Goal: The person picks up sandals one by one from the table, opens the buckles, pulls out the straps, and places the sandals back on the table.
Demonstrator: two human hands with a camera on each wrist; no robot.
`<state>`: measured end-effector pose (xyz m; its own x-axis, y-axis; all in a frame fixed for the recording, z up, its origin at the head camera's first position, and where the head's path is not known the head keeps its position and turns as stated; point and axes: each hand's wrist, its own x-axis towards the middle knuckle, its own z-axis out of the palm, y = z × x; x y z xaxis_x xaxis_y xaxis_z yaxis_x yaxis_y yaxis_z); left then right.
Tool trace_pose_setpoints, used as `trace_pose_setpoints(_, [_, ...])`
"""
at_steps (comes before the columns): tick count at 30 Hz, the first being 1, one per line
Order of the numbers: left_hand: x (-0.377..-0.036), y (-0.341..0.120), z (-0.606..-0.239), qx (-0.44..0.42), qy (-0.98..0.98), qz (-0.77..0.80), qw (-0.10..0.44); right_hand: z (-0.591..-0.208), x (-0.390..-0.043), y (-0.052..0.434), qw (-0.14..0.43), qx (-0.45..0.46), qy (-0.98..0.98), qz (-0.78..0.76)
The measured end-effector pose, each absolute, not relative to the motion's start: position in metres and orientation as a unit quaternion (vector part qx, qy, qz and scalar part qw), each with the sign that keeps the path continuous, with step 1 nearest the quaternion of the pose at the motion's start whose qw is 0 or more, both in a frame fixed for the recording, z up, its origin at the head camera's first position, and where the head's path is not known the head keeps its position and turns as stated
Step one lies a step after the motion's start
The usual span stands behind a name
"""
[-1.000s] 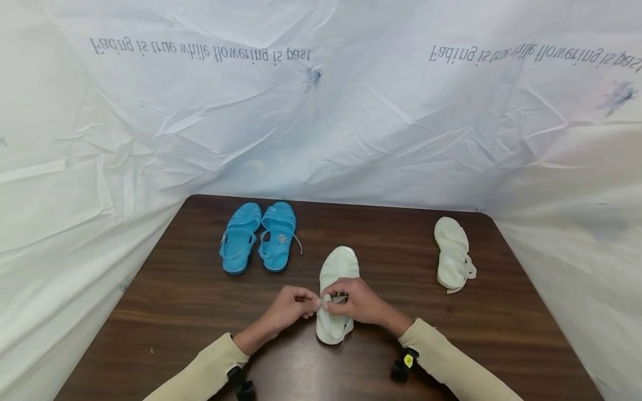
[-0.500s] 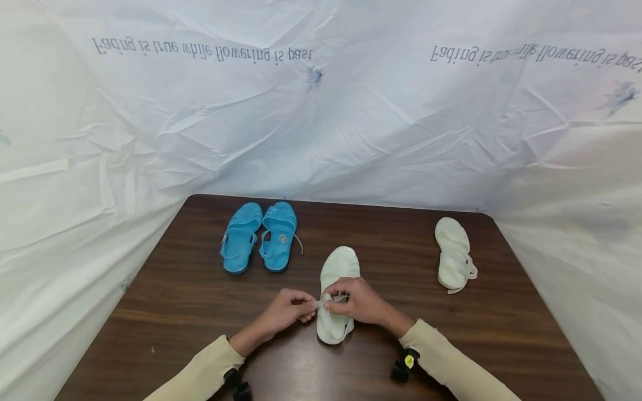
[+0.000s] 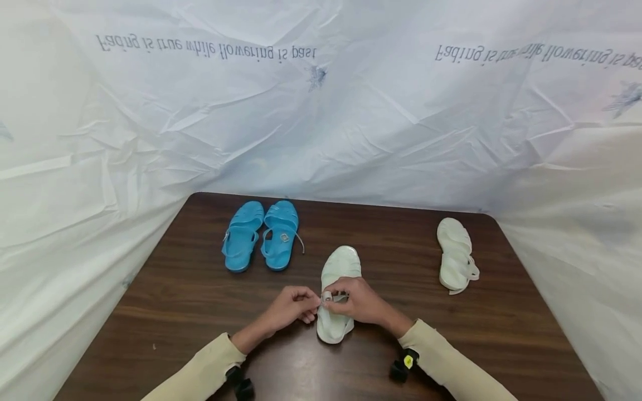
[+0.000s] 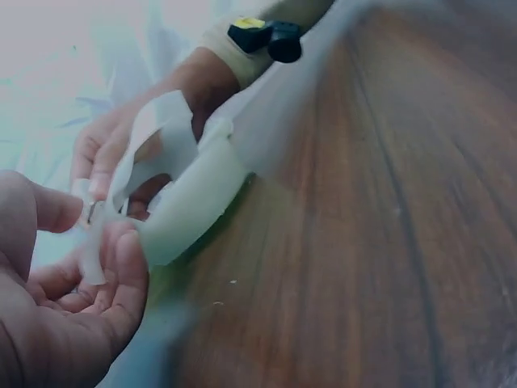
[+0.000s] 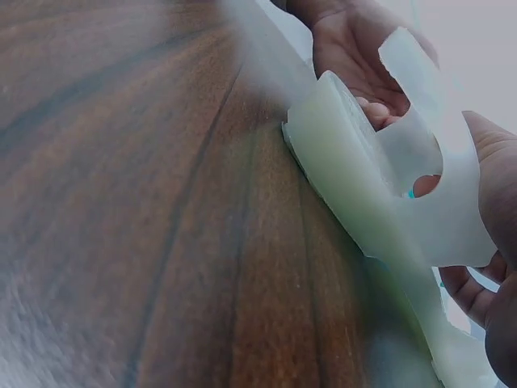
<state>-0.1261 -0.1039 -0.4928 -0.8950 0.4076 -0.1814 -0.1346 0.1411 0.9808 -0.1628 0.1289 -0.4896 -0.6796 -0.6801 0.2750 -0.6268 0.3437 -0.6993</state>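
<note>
- Head view: a white sandal lies near the middle of the dark wooden surface, toe pointing far.
- Left hand and right hand meet over its strap; the fingers of both pinch it (the buckle end, it seems).
- A blue pair sits far left.
- Another white sandal lies far right.

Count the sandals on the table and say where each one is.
4. Two blue sandals lie side by side at the far left. One white sandal lies near the middle, its strap held by both hands. Another white sandal lies at the far right. None seems hidden.
</note>
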Motion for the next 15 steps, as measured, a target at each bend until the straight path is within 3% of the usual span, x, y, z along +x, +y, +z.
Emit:
trace_pose_setpoints(11, [-0.1239, -0.1017, -0.4936, 0.092, 0.705, 0.663, 0.235, -0.4862, -0.1631, 0.1331, 0.073, -0.411, 0.816, -0.4])
trace_pose_setpoints(15, [-0.1245, -0.101, -0.4918, 0.106, 0.704, 0.662, 0.234, -0.4846, -0.1634, 0.1338, 0.061, -0.425, 0.816, -0.386])
